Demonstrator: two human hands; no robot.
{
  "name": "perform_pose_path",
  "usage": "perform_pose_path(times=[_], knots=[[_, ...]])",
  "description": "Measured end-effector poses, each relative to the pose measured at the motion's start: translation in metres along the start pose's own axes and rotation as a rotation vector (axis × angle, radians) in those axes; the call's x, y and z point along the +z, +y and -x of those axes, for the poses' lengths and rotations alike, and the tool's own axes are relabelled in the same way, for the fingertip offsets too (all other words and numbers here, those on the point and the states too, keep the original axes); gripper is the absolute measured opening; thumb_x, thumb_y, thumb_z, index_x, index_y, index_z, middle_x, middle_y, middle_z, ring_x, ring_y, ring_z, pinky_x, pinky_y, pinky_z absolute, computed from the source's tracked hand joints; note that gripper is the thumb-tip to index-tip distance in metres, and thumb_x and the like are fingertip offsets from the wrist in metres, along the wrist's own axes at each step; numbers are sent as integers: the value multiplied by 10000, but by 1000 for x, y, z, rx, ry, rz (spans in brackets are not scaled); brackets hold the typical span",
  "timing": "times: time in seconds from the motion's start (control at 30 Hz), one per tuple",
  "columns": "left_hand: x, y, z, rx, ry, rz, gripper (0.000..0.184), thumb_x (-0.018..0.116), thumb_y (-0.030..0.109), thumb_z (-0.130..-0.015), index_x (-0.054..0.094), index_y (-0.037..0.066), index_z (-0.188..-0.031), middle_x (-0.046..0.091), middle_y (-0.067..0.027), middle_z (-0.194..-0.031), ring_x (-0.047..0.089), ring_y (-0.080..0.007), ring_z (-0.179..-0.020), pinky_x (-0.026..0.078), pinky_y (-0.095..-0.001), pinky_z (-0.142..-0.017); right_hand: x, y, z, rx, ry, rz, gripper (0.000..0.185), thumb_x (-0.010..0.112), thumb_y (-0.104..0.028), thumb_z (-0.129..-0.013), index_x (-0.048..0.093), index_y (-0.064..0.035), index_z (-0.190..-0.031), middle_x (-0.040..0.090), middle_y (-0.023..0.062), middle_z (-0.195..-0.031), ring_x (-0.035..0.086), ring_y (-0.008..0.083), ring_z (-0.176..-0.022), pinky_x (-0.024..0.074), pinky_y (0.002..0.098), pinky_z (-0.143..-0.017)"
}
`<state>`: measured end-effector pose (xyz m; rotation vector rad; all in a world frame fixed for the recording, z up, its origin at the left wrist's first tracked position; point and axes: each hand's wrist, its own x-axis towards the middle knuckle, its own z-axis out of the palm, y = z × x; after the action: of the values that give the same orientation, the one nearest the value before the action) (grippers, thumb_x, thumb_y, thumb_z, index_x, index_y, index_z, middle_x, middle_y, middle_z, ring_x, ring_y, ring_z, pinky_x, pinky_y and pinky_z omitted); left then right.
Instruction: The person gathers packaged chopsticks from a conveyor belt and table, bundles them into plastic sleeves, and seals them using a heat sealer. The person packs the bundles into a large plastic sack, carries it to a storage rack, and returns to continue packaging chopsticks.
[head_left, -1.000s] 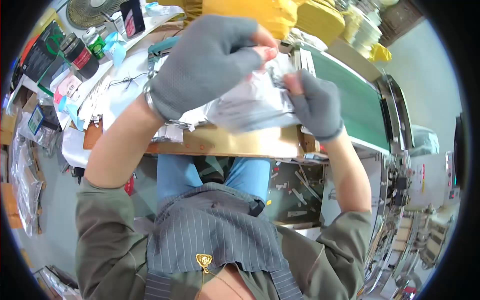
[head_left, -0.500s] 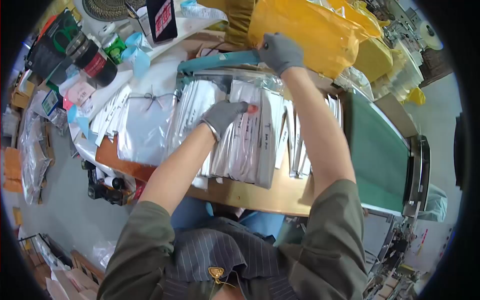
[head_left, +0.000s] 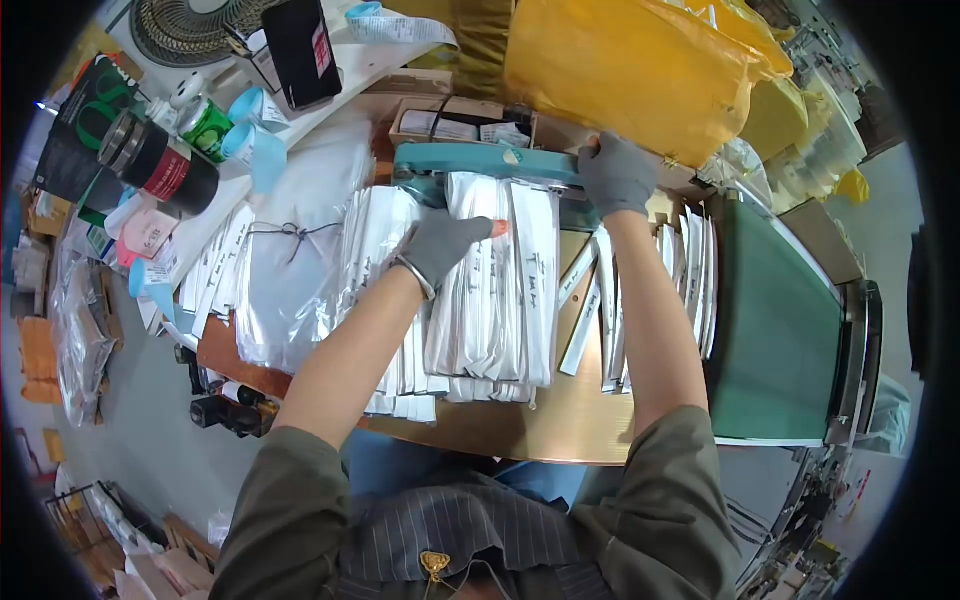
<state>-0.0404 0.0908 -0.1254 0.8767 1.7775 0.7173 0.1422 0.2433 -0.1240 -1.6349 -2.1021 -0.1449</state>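
Observation:
My right hand (head_left: 617, 175), in a grey fingerless glove, is closed round the right end of a teal bar (head_left: 480, 160). This bar is the long arm of a device lying across the back of the work table. My left hand (head_left: 445, 250), gloved the same way, rests on long, clear-wrapped white packets (head_left: 485, 310) just in front of the bar, its thumb stretched to the right. Its other fingers are partly hidden. More packets (head_left: 375, 235) lie to its left, and narrow labelled strips (head_left: 583, 330) are between the packets and my right forearm.
Clear plastic bags (head_left: 290, 290) tied with a dark cord lie at the left. Beyond them are a black bottle (head_left: 165, 170), a green can (head_left: 205, 130) and a phone (head_left: 300, 55). A yellow sack (head_left: 635, 70) is behind, and a green conveyor belt (head_left: 775, 330) runs along the right.
Since the first frame, my hands have left the plastic bag held up between them. Since the second, my right hand and the teal bar's right end have moved lower in view; my left hand stays on the packets.

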Motion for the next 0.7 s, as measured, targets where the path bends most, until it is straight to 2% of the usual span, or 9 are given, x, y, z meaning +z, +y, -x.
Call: perform_pose_path(times=[0.33,0.43,0.5,0.53,0.57,0.6,0.63,0.67,0.7], knots=[[6,-31,-25,87,28,70,536,757,348,-665,630,-63,-985,637,-102,-902,590,-152,-785,463,-270,-733,-4,1,8,46,26,-83,260,525,-324,-790,616,-80,-792,626,145,-852,601,344,-755,476,441,-674],[6,-33,-27,72,-43,185,558,745,381,-671,629,-70,-980,634,-105,-904,589,-154,-800,461,-274,-744,-32,12,14,75,-135,-379,485,521,-472,-821,573,-53,-1059,590,213,-1057,564,379,-971,437,404,-843],[-4,-26,-14,229,-128,163,588,739,402,-678,612,-63,-1014,629,-101,-935,581,-172,-876,460,-303,-770,-12,84,19,-283,6,-567,594,520,-521,-827,540,-15,-1137,583,224,-1097,543,375,-1038,412,390,-896],[-13,-25,-11,234,-112,170,588,739,402,-678,612,-63,-1014,629,-101,-935,581,-172,-876,460,-303,-770,-64,82,30,140,-94,-776,628,527,-498,-839,490,9,-1208,544,243,-1158,507,359,-1105,389,379,-933],[-20,-27,-10,293,14,-33,621,733,405,-682,576,-49,-1076,630,-123,-955,582,-214,-911,460,-324,-789,-52,123,39,142,112,-344,680,551,-475,-835,418,25,-1276,495,275,-1209,452,368,-1168,361,383,-961],[-20,-30,-5,345,126,-244,660,727,408,-686,541,-36,-1137,631,-144,-976,583,-257,-947,459,-345,-808,-41,171,46,203,-74,-269,758,529,-514,-833,353,36,-1323,424,307,-1273,380,384,-1232,313,384,-1014],[-13,-4,31,354,243,-492,893,710,444,-682,333,-103,-1279,510,-295,-1165,520,-364,-1077,426,-383,-895,-20,189,66,114,13,-147,796,510,-547,-826,335,42,-1332,397,308,-1298,360,392,-1247,291,388,-1034],[10,6,46,539,556,-649,845,690,416,-711,324,-93,-1277,386,-320,-1277,477,-415,-1104,423,-430,-904,-9,208,86,30,98,-14,834,491,-580,-820,318,48,-1340,371,309,-1323,340,399,-1262,268,391,-1053],[41,7,46,791,563,-662,843,672,432,-726,317,-91,-1283,345,-321,-1306,449,-418,-1135,411,-429,-923,-6,206,96,200,-111,-22,862,466,-602,-820,281,46,-1358,333,305,-1351,317,401,-1277,253,392,-1065]])
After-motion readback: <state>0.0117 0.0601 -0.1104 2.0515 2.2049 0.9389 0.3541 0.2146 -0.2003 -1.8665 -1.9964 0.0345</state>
